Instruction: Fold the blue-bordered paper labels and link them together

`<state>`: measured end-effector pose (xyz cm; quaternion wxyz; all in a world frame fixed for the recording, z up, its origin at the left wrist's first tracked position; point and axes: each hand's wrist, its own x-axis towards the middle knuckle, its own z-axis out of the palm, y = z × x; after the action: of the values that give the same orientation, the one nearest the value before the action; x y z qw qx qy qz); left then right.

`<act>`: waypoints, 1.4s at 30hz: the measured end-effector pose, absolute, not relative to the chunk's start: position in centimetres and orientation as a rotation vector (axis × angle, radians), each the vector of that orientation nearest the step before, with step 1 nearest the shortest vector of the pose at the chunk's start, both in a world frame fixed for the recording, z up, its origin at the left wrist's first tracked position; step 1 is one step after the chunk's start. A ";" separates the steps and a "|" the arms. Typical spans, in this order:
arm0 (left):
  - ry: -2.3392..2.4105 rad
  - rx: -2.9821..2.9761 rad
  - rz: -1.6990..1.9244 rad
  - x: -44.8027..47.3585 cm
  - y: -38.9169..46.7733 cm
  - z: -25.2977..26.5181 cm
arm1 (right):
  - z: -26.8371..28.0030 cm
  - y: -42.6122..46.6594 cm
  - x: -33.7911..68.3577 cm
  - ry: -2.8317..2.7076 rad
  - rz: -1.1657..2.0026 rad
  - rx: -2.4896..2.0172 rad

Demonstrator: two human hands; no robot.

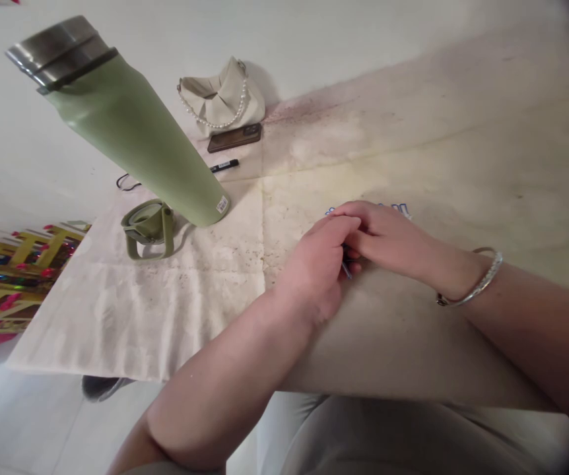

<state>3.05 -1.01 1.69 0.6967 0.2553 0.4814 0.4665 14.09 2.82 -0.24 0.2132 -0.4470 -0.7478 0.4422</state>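
My left hand (311, 260) and my right hand (381, 231) are closed together above the cloth-covered table (225, 300). The fingers overlap and are mostly hidden. From between the palms pokes a slim dark object (347, 269) with a bluish tip, too covered to name. Just behind the knuckles, blue outlined shapes (401, 208) show on the table, partly hidden by my hands. On my right wrist sits a silvery bracelet (482, 280). Left of my hands stands a tall green bottle (140, 135) with a bare steel top, and its green handled lid (148, 227) lies beside the base.
Against the wall at the back rests a cream handbag (218, 99) with a pearl strap. A phone (235, 137) lies before it, and a black pen (226, 165) is partly behind the bottle. Beyond the table's left edge are colourful, blurred decorations (14, 274).
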 end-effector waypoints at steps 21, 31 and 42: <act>1.102 0.539 1.022 3.2 -0.9 2.0 | -0.2 2.6 14.0 -2.035 1.218 -1.249; 1.126 0.573 1.041 3.2 -1.1 2.1 | -0.1 2.5 14.1 -2.034 1.143 -1.308; 1.103 0.594 1.032 3.1 -1.2 2.0 | 0.2 2.4 13.8 -2.038 1.083 -1.389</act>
<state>3.13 -1.18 1.96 0.6885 0.2653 0.4929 0.4612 13.77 2.44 0.25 0.2223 -0.5028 -0.7377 0.3920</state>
